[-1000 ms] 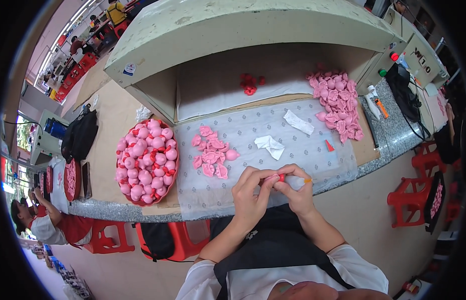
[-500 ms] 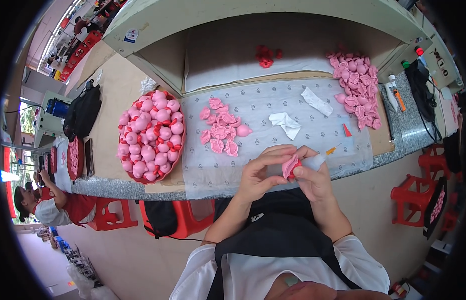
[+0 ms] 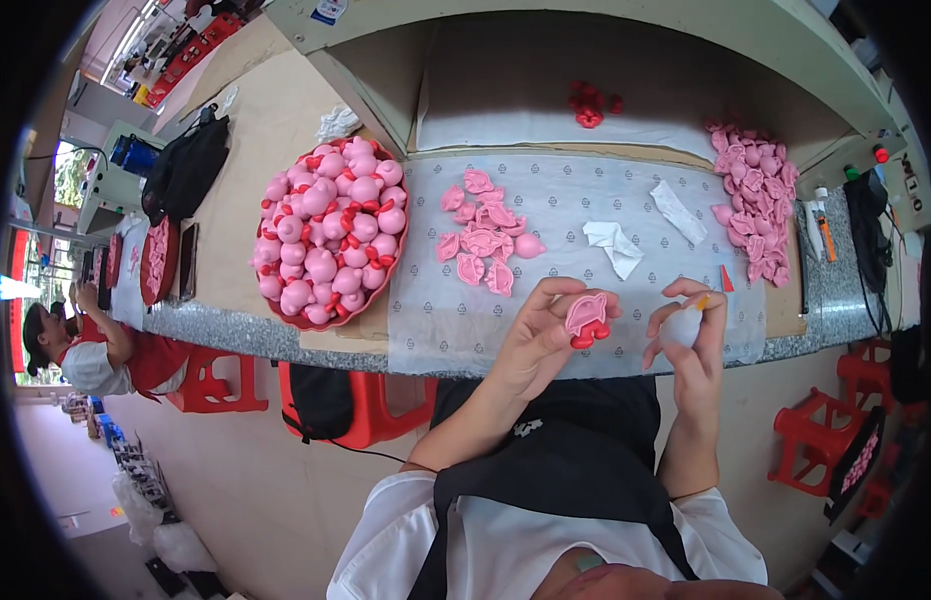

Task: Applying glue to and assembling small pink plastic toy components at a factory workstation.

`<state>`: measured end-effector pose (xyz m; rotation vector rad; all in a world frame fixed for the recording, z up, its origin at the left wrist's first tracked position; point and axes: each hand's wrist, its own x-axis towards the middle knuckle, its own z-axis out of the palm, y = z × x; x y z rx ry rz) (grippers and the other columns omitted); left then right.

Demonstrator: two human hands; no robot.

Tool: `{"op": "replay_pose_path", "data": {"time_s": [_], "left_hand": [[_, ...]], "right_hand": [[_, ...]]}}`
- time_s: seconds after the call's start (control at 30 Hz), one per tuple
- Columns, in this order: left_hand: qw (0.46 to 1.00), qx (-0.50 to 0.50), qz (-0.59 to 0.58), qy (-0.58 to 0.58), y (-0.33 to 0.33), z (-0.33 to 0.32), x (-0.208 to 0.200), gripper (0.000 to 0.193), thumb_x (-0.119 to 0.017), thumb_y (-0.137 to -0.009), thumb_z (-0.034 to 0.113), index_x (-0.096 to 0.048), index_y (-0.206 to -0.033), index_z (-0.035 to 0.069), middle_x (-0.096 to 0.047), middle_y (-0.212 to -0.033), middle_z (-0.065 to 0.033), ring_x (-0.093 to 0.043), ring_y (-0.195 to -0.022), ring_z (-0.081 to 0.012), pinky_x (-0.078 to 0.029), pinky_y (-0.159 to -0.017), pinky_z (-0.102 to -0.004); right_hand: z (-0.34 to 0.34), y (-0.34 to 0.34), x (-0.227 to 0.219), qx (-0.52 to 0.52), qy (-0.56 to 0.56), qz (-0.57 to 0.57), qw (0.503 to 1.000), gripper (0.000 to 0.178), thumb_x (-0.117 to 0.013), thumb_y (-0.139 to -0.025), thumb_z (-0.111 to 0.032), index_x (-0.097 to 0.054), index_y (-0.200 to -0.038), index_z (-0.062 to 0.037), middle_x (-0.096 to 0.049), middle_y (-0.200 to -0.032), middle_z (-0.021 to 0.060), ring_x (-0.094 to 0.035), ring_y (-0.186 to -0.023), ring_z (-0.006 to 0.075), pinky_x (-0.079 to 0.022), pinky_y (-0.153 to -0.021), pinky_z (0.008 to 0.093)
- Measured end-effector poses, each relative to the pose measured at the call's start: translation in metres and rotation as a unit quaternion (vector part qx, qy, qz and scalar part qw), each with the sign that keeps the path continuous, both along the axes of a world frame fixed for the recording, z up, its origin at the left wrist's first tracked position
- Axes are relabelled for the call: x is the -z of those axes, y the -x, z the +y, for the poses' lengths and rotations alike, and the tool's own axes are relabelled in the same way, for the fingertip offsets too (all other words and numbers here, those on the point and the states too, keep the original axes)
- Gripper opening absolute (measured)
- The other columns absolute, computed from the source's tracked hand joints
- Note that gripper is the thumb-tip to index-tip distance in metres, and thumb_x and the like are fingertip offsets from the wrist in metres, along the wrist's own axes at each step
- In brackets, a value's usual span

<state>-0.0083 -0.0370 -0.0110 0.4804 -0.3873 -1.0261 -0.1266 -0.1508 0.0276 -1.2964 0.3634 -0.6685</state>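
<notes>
A: Since the two hands sit close in front of the apron, which one has the piece?

B: Left hand (image 3: 533, 345) pinches the pink shell with red feet (image 3: 587, 315) at its fingertips, fingers narrow around it. Piece lies at about 2 o'clock from that palm, long axis tilted, red end down.

A: And the other?

B: Right hand (image 3: 690, 345) is wrapped around a small whitish squeeze bottle (image 3: 679, 327), orange tip (image 3: 701, 301) up toward 1 o'clock. Bottle sits at 3 o'clock of the piece, just beside, not touching. Right hand is the nearer one to bring the tip across.

A: Farther out?

B: Loose pink halves (image 3: 482, 245) on the dotted sheet (image 3: 575, 195) at 11 o'clock of the hands, folded white cloths (image 3: 613, 243) at 12. Red tray of finished pink figures (image 3: 330, 235) at 10, another pile of pink shells (image 3: 750, 200) at 1. A seated co-worker (image 3: 80, 345) far at 9.

A: Against half a second ago?

B: Then both hands met over the piece; now they have parted, piece on the left, bottle on the right.
</notes>
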Motion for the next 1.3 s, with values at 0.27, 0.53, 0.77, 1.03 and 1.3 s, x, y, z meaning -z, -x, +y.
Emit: {"op": "replay_pose_path", "data": {"time_s": [0.27, 0.53, 0.77, 1.03, 1.3], "left_hand": [[0.978, 0.116, 0.159, 0.069, 0.007, -0.002, 0.009, 0.039, -0.057, -0.075, 0.028, -0.042, -0.108, 0.013, -0.047, -0.107, -0.0183, -0.044, -0.102, -0.0298, -0.03, -0.089, -0.041], [0.982, 0.122, 0.14, 0.04, 0.013, -0.004, 0.008, 0.037, -0.055, -0.076, 0.029, -0.042, -0.105, 0.01, -0.049, -0.102, -0.0172, -0.045, -0.1, -0.0267, -0.031, -0.088, -0.0407], [0.987, 0.119, 0.106, 0.014, 0.012, -0.005, 0.005, 0.038, -0.057, -0.074, 0.03, -0.043, -0.102, 0.009, -0.049, -0.102, -0.0165, -0.047, -0.097, -0.0264, -0.034, -0.086, -0.0391], [0.981, 0.141, 0.118, 0.065, 0.011, -0.005, 0.007, 0.034, -0.055, -0.077, 0.025, -0.044, -0.105, 0.008, -0.05, -0.107, -0.0142, -0.047, -0.099, -0.022, -0.033, -0.087, -0.0349], [0.988, 0.119, 0.102, 0.004, 0.013, -0.003, 0.003, 0.038, -0.058, -0.073, 0.031, -0.044, -0.101, 0.009, -0.049, -0.101, -0.0163, -0.047, -0.096, -0.0265, -0.034, -0.085, -0.0384]], "right_hand": [[-0.007, 0.021, -0.021, 0.062, 0.074, -0.009, 0.995, 0.035, -0.06, -0.067, -0.012, -0.035, -0.091, -0.0017, -0.035, -0.1, 0.0098, -0.045, -0.078, 0.0145, -0.044, -0.052, 0.0215], [0.008, 0.005, -0.024, 0.135, 0.161, -0.168, 0.963, 0.046, -0.074, -0.058, -0.02, -0.04, -0.084, -0.0069, -0.044, -0.079, 0.0062, -0.044, -0.065, 0.0121, -0.04, -0.054, 0.0207], [0.02, 0.005, -0.026, 0.089, 0.316, -0.123, 0.937, 0.045, -0.077, -0.052, -0.013, -0.044, -0.082, -0.0075, -0.047, -0.078, 0.0059, -0.049, -0.059, 0.0133, -0.04, -0.052, 0.0217], [0.021, 0.002, -0.027, 0.1, 0.339, -0.115, 0.928, 0.04, -0.075, -0.057, -0.018, -0.043, -0.079, -0.0062, -0.046, -0.073, 0.0058, -0.046, -0.056, 0.0116, -0.039, -0.05, 0.0207], [0.021, 0.003, -0.026, 0.084, 0.332, -0.117, 0.932, 0.041, -0.076, -0.055, -0.014, -0.044, -0.079, -0.0059, -0.046, -0.073, 0.0061, -0.046, -0.057, 0.0121, -0.04, -0.05, 0.0215]]}}
